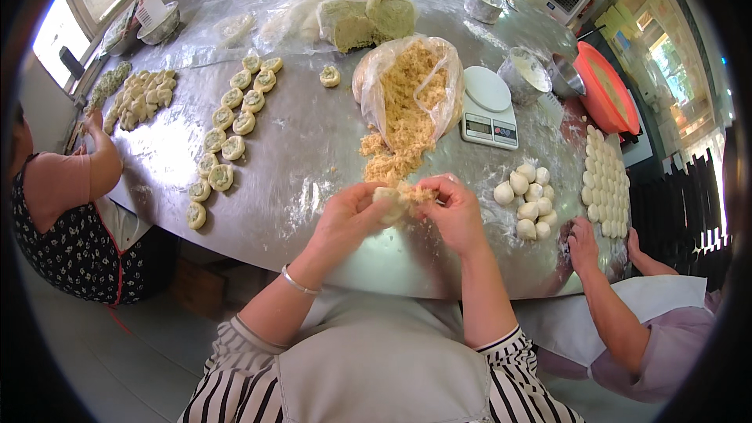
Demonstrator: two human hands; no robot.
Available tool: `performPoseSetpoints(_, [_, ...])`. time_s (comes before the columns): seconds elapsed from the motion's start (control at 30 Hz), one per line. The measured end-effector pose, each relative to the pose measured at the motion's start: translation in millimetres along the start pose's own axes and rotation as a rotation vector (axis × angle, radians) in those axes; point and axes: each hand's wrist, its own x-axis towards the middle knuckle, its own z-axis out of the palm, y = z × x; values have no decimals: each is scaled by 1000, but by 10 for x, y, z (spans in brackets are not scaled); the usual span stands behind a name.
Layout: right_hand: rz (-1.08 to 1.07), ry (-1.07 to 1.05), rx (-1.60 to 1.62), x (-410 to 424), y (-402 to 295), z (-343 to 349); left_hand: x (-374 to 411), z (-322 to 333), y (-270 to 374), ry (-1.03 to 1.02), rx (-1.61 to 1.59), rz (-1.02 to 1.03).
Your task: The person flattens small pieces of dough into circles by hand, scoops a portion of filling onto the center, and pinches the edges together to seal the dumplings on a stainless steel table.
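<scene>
My left hand [351, 218] holds a pale piece of dough [389, 205], cupped between thumb and fingers. Crumbly orange-brown filling [420, 192] is pinched in my right hand [455, 211], right beside the dough. Just beyond both hands, more filling [405, 106] spills from an open clear plastic bag [452, 79] onto the metal table [294, 129]. Two uneven rows of round filled dough pieces [233, 148] run across the table to the left, and a single one [330, 76] sits apart near the bag. Smooth dough balls [527, 210] lie in a cluster to the right of my hands.
A digital kitchen scale [489, 107] stands right of the bag, near metal bowls [524, 75] and a red plastic basin [607, 88]. Green dough [370, 20] lies behind. Co-workers are at the left [64, 188] and right [623, 317]; flattened dough pieces [603, 182] lie near the right one.
</scene>
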Motion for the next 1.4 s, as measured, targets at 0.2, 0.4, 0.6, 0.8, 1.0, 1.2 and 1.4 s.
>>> performPoseSetpoints(0.2, [-254, 21, -394, -191, -257, 100, 128, 220, -50, 66, 259, 135])
performPoseSetpoints(0.4, [-289, 142, -357, -221, -269, 176, 154, 267, 1, 132, 199, 123])
performPoseSetpoints(0.6, [-77, 140, -233, -161, -137, 77, 143, 92, 14, 94, -102, 50])
performPoseSetpoints(0.8, [-227, -69, -389, -163, -173, 46, 15, -36, 182, 11, -299, -126])
performPoseSetpoints(1.0, [-375, -126, -399, -130, -246, 235, -112, 65, 207, -213, -424, -220])
performPoseSetpoints(1.2, [-600, -70, -572, -142, -272, 303, -164, 235, -2, -85, -85, -59])
performPoseSetpoints(1.4, [-423, 7, -256, -191, -118, 358, -172, 438, 25, -18, -352, -14])
